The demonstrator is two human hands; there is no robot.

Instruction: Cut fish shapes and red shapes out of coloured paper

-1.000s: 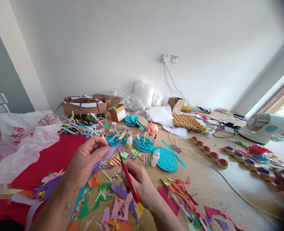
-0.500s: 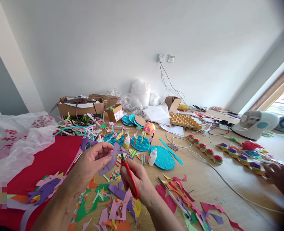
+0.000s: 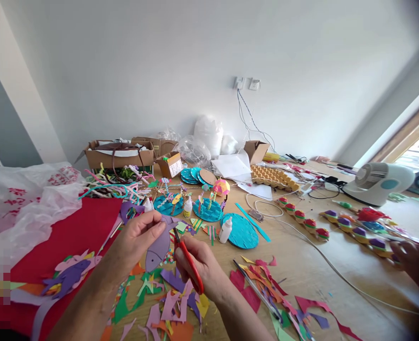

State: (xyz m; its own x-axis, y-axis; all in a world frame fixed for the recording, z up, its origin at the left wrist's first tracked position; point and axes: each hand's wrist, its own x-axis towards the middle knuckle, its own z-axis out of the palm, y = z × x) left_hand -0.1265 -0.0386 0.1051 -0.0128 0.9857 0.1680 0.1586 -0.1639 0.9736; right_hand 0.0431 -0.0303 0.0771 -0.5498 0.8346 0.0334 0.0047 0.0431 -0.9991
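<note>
Between the thumb and fingers of my left hand (image 3: 141,237) is a purple paper fish (image 3: 159,247), its eye end hanging down. My right hand (image 3: 198,260) grips red-handled scissors (image 3: 191,266), with the blades at the fish's upper right end. Whether the blades are fully closed I cannot tell. Below both hands lie coloured paper scraps (image 3: 174,303). Just beyond the fish stand small white glue bottles (image 3: 187,207) and blue discs (image 3: 207,210) bearing little paper figures. More cut paper fish (image 3: 69,278) lie in a pile on red paper at the left.
Another person's hand (image 3: 414,258) rests at the right edge by egg-carton strips (image 3: 359,234). A white fan (image 3: 380,182) stands behind it. A cable (image 3: 323,255) crosses the table. Cardboard boxes (image 3: 120,155) and plastic bags (image 3: 208,135) line the wall.
The purple fish has turned in my left hand, so its broad side and eye now show. The scissors have shifted slightly left.
</note>
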